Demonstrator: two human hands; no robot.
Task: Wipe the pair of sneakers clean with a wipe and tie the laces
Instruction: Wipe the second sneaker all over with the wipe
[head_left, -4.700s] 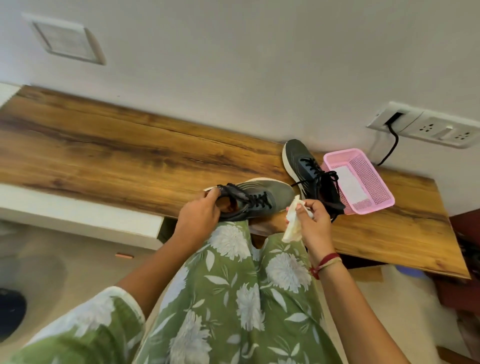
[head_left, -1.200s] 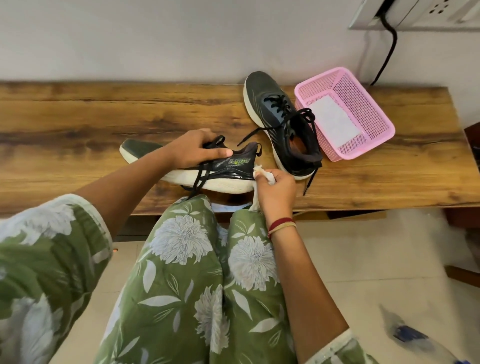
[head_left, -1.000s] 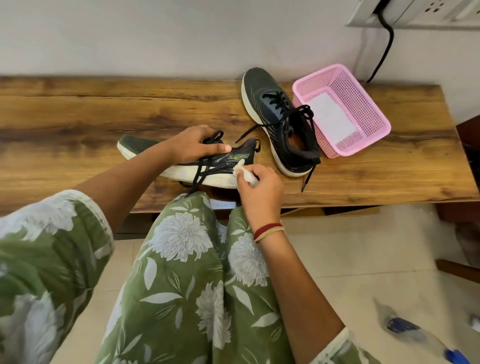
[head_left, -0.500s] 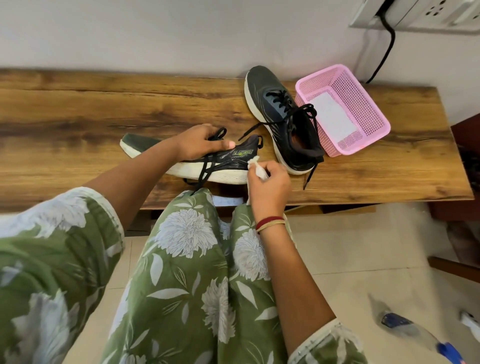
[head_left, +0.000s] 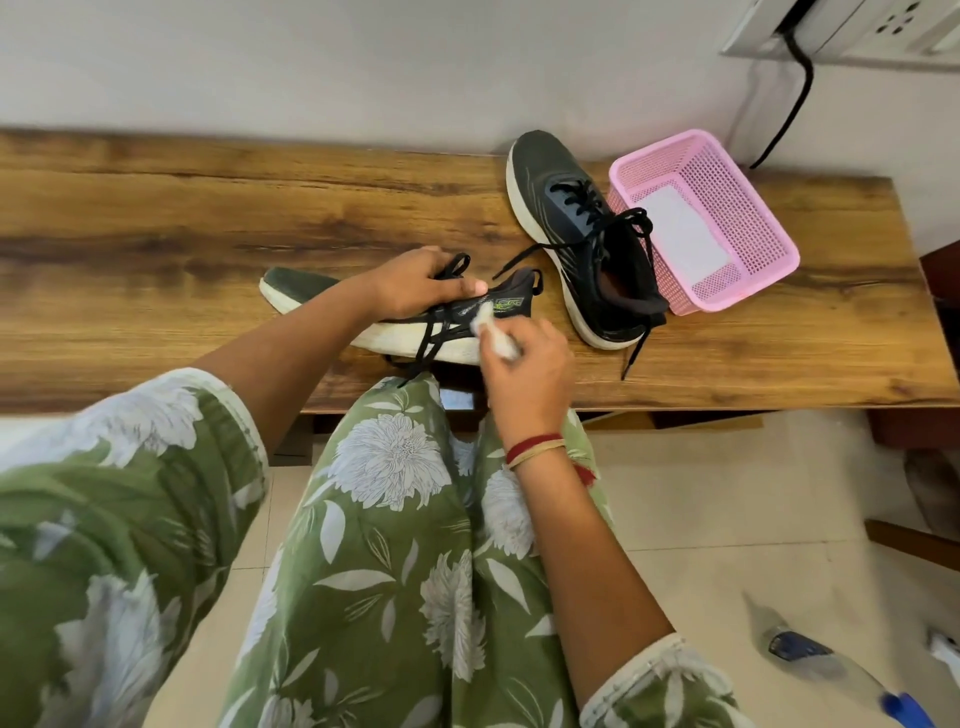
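A dark grey sneaker (head_left: 306, 288) with a white sole lies across the wooden bench (head_left: 156, 234), toe to the left, its black laces hanging loose over the side. My left hand (head_left: 415, 283) grips its top at the laces. My right hand (head_left: 530, 379) holds a crumpled white wipe (head_left: 491, 332) and presses it on the sneaker's side near the heel. The second sneaker (head_left: 576, 234) stands behind to the right, toe towards the wall, laces untied.
A pink mesh basket (head_left: 727, 208) with a white sheet inside sits right of the second sneaker. A black cable (head_left: 795, 93) runs down from a wall socket. My knees in green floral fabric are under the bench edge. A plastic bottle (head_left: 831, 665) lies on the floor at lower right.
In the last second my right hand has rubbed the wipe back and forth along the sneaker's heel side. My left hand has kept its grip on the shoe.
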